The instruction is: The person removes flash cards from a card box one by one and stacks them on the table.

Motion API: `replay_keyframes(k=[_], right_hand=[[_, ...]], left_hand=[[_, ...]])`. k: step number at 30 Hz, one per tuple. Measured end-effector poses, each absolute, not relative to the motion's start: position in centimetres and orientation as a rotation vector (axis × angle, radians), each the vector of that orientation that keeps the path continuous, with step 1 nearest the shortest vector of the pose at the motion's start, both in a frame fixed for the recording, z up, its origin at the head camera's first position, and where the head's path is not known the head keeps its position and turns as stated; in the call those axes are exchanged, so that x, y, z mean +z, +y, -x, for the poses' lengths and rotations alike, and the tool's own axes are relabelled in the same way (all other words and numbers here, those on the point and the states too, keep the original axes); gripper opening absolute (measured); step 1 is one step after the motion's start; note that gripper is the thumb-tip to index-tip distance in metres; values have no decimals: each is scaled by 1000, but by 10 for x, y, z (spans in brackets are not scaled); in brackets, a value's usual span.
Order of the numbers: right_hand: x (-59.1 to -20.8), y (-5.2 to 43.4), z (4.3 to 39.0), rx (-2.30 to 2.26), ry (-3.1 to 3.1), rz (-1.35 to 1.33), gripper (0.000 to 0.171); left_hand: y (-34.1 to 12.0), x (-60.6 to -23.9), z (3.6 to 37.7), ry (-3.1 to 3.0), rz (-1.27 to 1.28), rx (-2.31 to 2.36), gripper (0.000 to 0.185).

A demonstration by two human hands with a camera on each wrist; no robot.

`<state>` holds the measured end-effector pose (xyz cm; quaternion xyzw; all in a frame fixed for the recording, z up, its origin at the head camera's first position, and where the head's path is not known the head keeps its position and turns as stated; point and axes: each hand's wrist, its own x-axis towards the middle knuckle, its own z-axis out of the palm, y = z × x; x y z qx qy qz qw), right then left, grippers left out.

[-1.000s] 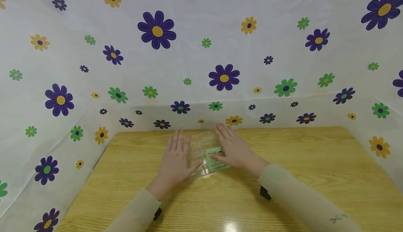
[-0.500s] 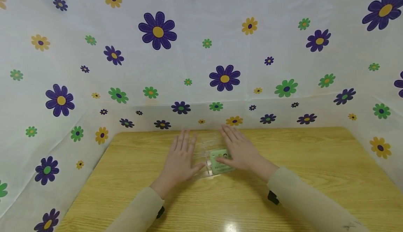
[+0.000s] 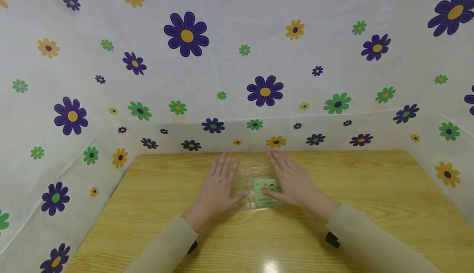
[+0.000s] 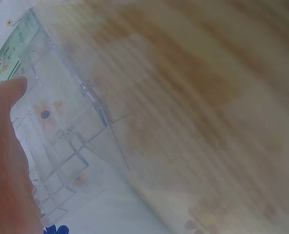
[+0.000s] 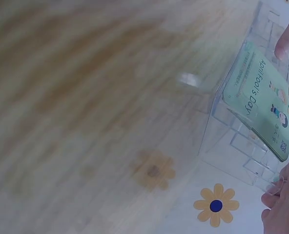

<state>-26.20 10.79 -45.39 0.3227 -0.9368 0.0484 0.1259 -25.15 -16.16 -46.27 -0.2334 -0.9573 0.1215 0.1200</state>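
Note:
A clear plastic organizer with divided compartments (image 3: 256,169) lies near the table's back edge, between the two hands. A stack of light green cards (image 3: 262,201), printed "April Fool's Day", sits in its near right part and leans at a tilt in the right wrist view. My left hand (image 3: 217,186) rests along the organizer's left side, fingers straight and pointing away, thumb reaching in over it. On the opposite side is my right hand (image 3: 294,182), its fingers extended along the edge and its thumb lying across the cards. The organizer's outer edges are partly hidden under both hands.
The wooden table (image 3: 259,236) extends in front and to both sides. A white cloth with printed flowers (image 3: 222,71) hangs behind the table's back edge and along both sides. Dark wrist straps (image 3: 332,240) show under the sleeves.
Both hands and the organizer have shifted to the right, the cards with them. The organizer has turned slightly and its front edge is straighter to the table.

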Motion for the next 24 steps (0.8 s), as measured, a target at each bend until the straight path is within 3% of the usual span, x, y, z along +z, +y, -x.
replay_keyframes(k=[24], right_hand=[[-459,140,239,109,-2700,-867,111]], left_hand=[[-138,-467,255,-2689,855,262,107]])
